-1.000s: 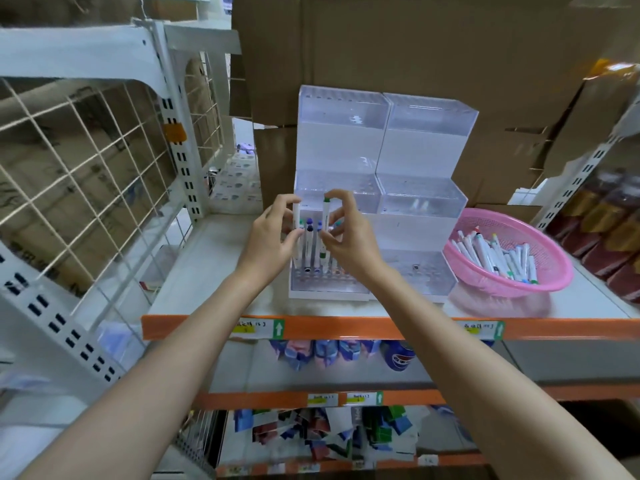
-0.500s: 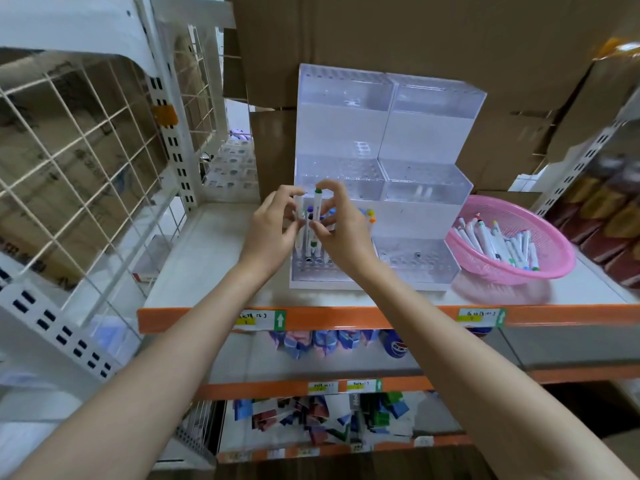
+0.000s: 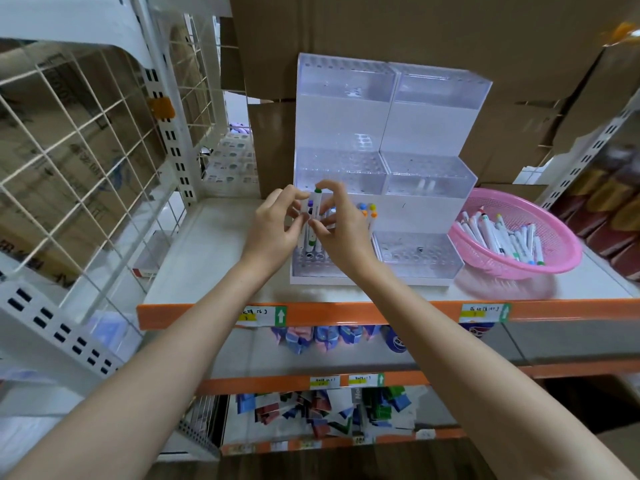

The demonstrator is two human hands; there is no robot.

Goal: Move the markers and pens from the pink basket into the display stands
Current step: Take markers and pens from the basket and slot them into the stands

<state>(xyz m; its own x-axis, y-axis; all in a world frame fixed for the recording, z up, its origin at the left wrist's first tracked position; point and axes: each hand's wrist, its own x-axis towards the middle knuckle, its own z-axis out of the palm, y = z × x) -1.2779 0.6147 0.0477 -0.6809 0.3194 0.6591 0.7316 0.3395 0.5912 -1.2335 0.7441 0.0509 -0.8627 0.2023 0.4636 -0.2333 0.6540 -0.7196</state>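
**A:** Where is the marker at this moment?

**B:** The green-capped marker (image 3: 316,199) stands upright over the lowest step of the left stand (image 3: 341,98), at its left end. Its lower tip is right at the holed top. I cannot tell whether it has entered a hole.

**A:** Who holds it?

**B:** The right hand (image 3: 341,233) pinches it. The forefinger is curled by the cap and the thumb is against the barrel lower down. The left hand (image 3: 275,226) is just beside it with fingers curled toward the barrel. I cannot tell whether they grip it or only touch it.

**A:** Are there others in that stand?

**B:** Yes. A few standing markers (image 3: 367,207) with orange, blue and yellow caps show behind the right hand on the same step, and a purple cap is next to the held one.

**A:** And the rest?

**B:** The right stand (image 3: 436,109) touches the left one, side by side. The pink basket (image 3: 568,258) sits just to its right on the shelf (image 3: 207,244). A heap of loose markers (image 3: 495,237) lies in the basket. Cardboard boxes (image 3: 381,26) rise behind the stands, and a wire grid (image 3: 86,140) is off to the left.
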